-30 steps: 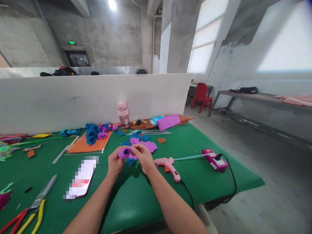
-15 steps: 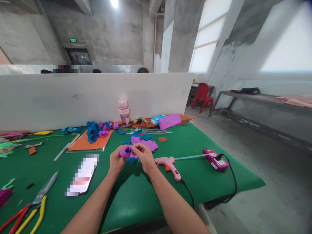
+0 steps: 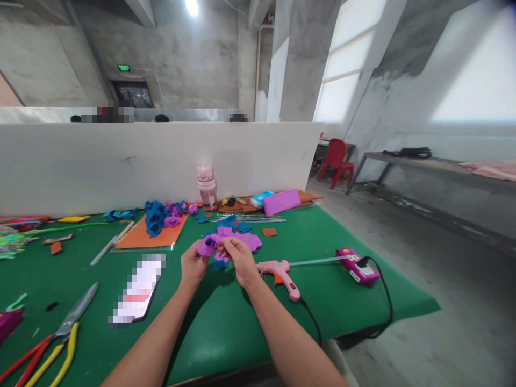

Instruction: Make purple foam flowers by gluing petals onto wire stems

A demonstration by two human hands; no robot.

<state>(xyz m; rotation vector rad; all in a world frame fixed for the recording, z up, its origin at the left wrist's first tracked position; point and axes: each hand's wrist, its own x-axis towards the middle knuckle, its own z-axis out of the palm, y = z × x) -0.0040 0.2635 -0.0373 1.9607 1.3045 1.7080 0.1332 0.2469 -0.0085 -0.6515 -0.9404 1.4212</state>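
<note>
A purple paper flower [image 3: 206,248] with a dark blue centre is held above the green table. My left hand [image 3: 194,264] grips it from the left, fingers closed round its lower side. On the right edge of the flower, my right hand [image 3: 238,257] pinches a petal between thumb and fingers. Behind my hands lie loose purple petals [image 3: 252,241] and blue paper pieces [image 3: 231,221]. Close to my right wrist rests a pink glue gun [image 3: 284,274] with a clear glue stick in its back end.
Scissors [image 3: 66,328] with red and yellow handles lie at left, near a phone [image 3: 139,290]. Finished blue flowers [image 3: 155,217] sit on an orange sheet [image 3: 137,236]. A pink bottle [image 3: 207,188] stands against the white partition [image 3: 161,161]. A purple power strip [image 3: 357,266] with a black cord is at right.
The flower has tilted slightly in my hands, so its purple petal looks more spread. Both hands stay in nearly the same place; the whole view has shifted a little.
</note>
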